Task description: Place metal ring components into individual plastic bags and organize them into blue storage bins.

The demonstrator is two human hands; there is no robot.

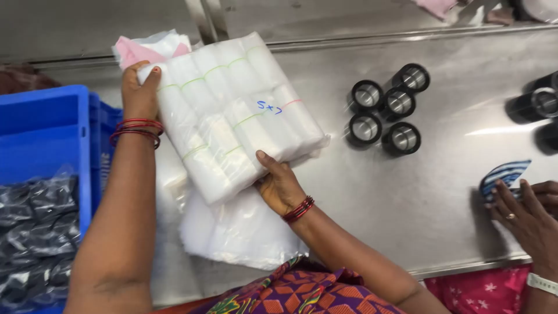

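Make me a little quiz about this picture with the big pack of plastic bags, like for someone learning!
1. True or false: both hands hold the pack of clear plastic bags.
2. How many black rolls with shiny cores sit grouped on the steel table?
3. Which hand grips the pack's far end: A) left hand B) right hand?

Key
1. True.
2. Five.
3. A; the right hand supports the near edge. A blue crate stands beside the left arm, and a co-worker's hand works at the right.
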